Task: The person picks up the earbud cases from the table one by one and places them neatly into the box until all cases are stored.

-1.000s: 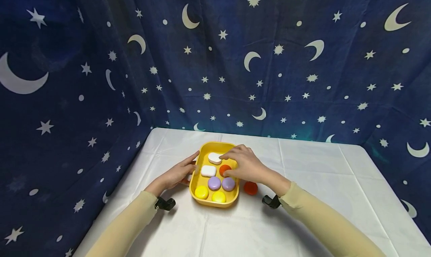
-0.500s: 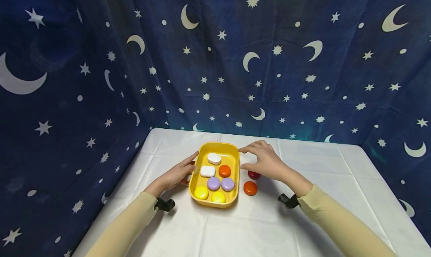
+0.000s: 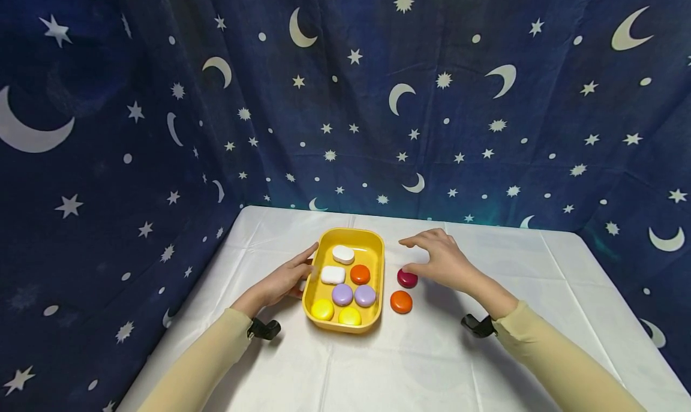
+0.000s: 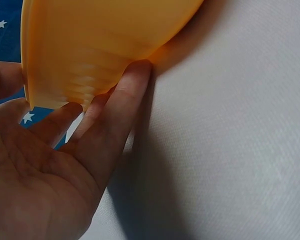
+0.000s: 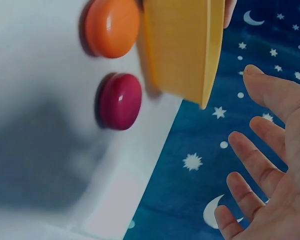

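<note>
A yellow tray (image 3: 379, 250) holds glossy, pebble-like pieces: two white ones (image 3: 333, 274), an orange one (image 3: 360, 274), two purple ones (image 3: 342, 294) and two yellow ones (image 3: 322, 309). My left hand (image 3: 278, 282) rests its extended fingers against the tray's left outer wall; the left wrist view shows them touching that wall. To the right of the tray, my right hand (image 3: 445, 262) hovers with fingers spread and nothing in them. Its thumb partly covers a dark red round piece (image 3: 407, 278) in the head view. Closer to me lies another orange piece (image 3: 401, 302).
White cloth (image 3: 356, 376) covers the table. A dark blue curtain (image 3: 367, 100) with moons and stars hangs behind it and along the left side. Each wrist carries a black camera mount (image 3: 477, 326).
My right hand has drawn back from over the tray to its right, exposing the orange piece inside and the dark red one on the table. The left hand and tray have stayed put.
</note>
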### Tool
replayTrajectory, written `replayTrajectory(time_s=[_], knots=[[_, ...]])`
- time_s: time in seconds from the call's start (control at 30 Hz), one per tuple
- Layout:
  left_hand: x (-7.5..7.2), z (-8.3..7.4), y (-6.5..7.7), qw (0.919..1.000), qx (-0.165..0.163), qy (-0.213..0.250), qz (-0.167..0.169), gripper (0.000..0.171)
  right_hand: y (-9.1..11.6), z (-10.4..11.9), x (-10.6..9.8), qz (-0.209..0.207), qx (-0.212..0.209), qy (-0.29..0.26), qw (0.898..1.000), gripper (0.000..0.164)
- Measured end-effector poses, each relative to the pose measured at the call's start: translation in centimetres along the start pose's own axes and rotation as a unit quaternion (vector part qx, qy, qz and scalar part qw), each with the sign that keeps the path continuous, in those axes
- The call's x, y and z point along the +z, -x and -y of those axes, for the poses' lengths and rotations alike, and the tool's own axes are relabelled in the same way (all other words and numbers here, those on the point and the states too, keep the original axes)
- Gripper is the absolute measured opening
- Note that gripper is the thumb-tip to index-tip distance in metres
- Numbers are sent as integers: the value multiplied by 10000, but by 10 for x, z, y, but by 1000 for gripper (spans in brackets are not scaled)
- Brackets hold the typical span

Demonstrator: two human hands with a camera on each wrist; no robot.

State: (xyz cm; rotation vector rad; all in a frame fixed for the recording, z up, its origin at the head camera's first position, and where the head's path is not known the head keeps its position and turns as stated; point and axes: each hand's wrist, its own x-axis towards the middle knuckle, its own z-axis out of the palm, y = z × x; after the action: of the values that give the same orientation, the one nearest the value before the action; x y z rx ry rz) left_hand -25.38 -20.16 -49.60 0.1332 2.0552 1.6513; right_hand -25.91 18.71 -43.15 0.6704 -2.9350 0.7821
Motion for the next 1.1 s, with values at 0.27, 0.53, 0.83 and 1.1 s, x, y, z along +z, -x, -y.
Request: replayTrajectory(time_s=[0.27, 0.53, 0.83, 1.1], knots=[[1, -2, 1, 10000, 45, 50, -56, 67, 6, -14, 3, -97, -38, 66, 9999, 55], [1, -2, 1, 9999, 71, 33, -130, 67, 10, -28, 11, -51, -29, 128, 9999, 56], [1, 0, -1, 9999, 104, 51, -96, 67, 13, -39, 20, 128, 91, 112, 9998, 59], [2, 1, -2, 9999, 84, 30, -110, 67, 14, -47, 30, 267, 91, 61, 9996, 64]])
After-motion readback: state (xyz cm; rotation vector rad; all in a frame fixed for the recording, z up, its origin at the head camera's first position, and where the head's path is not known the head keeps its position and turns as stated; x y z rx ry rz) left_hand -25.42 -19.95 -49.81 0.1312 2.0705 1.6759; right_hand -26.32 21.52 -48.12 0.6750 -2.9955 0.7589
